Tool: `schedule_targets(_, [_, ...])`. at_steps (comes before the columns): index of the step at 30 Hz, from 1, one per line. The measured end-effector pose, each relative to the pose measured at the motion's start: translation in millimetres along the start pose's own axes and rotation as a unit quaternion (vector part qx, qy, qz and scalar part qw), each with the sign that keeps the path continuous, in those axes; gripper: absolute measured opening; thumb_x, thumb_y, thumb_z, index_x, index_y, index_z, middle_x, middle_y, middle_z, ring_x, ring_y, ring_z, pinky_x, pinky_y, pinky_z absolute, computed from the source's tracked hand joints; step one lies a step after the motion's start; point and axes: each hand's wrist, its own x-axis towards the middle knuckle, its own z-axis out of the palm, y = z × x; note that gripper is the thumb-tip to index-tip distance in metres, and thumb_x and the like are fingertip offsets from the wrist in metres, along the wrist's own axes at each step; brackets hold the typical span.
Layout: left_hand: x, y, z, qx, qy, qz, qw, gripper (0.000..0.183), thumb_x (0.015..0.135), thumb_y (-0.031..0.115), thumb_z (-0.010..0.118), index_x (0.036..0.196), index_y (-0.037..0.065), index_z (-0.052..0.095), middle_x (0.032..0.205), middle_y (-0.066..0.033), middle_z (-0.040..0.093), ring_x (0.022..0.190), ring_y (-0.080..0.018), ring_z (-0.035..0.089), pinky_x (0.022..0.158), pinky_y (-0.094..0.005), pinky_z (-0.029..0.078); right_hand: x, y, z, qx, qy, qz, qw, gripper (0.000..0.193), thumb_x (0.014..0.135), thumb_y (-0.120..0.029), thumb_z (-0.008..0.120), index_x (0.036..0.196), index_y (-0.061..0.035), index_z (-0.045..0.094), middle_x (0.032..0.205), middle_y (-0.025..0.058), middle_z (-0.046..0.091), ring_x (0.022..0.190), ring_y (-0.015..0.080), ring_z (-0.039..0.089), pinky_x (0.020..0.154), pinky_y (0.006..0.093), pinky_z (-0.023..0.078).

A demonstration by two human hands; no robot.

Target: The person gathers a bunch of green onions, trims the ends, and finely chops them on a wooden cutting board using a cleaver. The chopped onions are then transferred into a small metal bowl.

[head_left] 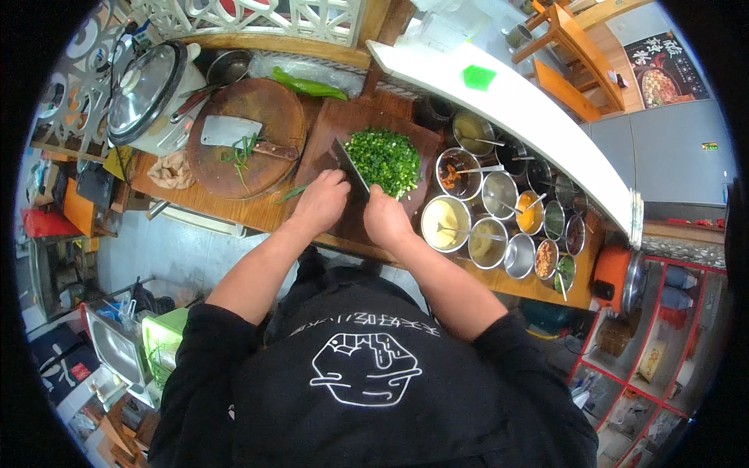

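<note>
Characters point(357, 319) (white) on garment point(328, 437), poster point(665, 76)

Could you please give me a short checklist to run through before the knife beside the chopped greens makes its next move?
1. Right hand holding the knife: ok, closed around its handle end.
2. Left hand apart from the blade: cannot tell; it is close beside the blade, and contact is unclear.
3. Chopped greens on the rectangular board: ok, heaped mostly right of the blade.
4. Loose green stem cleared away: not ok, it lies just left of the left hand.
5. Second knife lying flat: ok, on the round board.
</note>
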Motion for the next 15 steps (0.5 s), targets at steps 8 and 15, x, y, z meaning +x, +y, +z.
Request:
schedule_targets(8, [-4.9, -2.2, 0.6, 0.006, -0.021, -0.036, 0.999, 0.013, 0.085, 0.003, 0.061, 0.094, 0.004, 0.071, 0.103, -0.0147, 0.066, 0.105, -0.0381, 0.061, 0.093, -0.0483, 0.054, -9.4, -34.3, -53.3, -0.032, -0.061, -0.027, 0.997, 0.013, 0.094, 0.001, 0.051, 0.106, 0.0052, 0.052, 0.096, 0.0345, 0.072, 0.096, 0.0525, 0.072, 0.087, 0.0572, 0.059])
schedule_targets(15, [-4.7, -11.4, 4.9, -0.001, -0.036, 0.000, 0.999, 0.009, 0.084, 0.002, 0.061, 0.088, 0.005, 0.069, 0.100, -0.0147, 0.066, 0.102, -0.0380, 0.060, 0.093, -0.0472, 0.054, -2.9, -6.4, 7.4, -0.011, -0.022, -0.010, 1.000, 0.011, 0.094, 0.000, 0.052, 0.104, 0.0052, 0.053, 0.092, 0.0346, 0.072, 0.092, 0.0524, 0.072, 0.082, 0.0577, 0.060])
